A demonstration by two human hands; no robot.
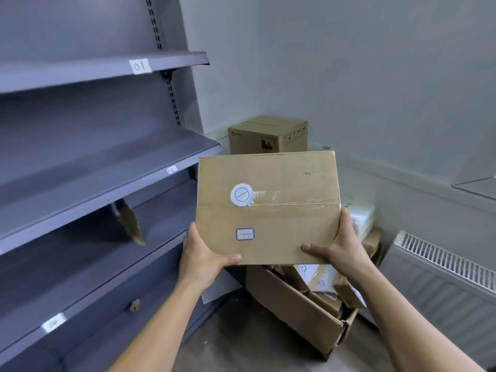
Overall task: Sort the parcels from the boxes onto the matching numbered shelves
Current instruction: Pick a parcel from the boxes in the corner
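Gripping a taped brown parcel (268,208) by its near corners, a person faced grey numbered shelves in the corner of a room. The left hand (200,257) curled round the near left corner, thumb on top. The right hand (341,245) clasped the near right corner the same way. The parcel hung in the air between the two hands, right of the shelves and above an open box (295,307).

The small blue-framed label (245,234) on the parcel's top, between the hands, was too blurred to read. The step in hand appeared to be reading that number and matching it to a shelf. Done well, that would mean tipping the label toward the eyes until legible and checking it against the tags left of the left hand. The parcel would then travel level in both hands and slide flat and fully onto the board, clear of the front lip.

Counted from the left, three shelf boards carried one white tag each. These were "01" (140,66) high above the left hand, "12" (171,170) just above it, and an unreadable third tag (53,322) left of the left forearm. One parcel was held, bearing one round sticker (241,194) and one label. Two cardboard boxes stood on the floor: a closed box (268,135) beyond the parcel and the open one beneath the hands. The open box held at least two white packets (319,284). One radiator (442,285) stood right of the right forearm.
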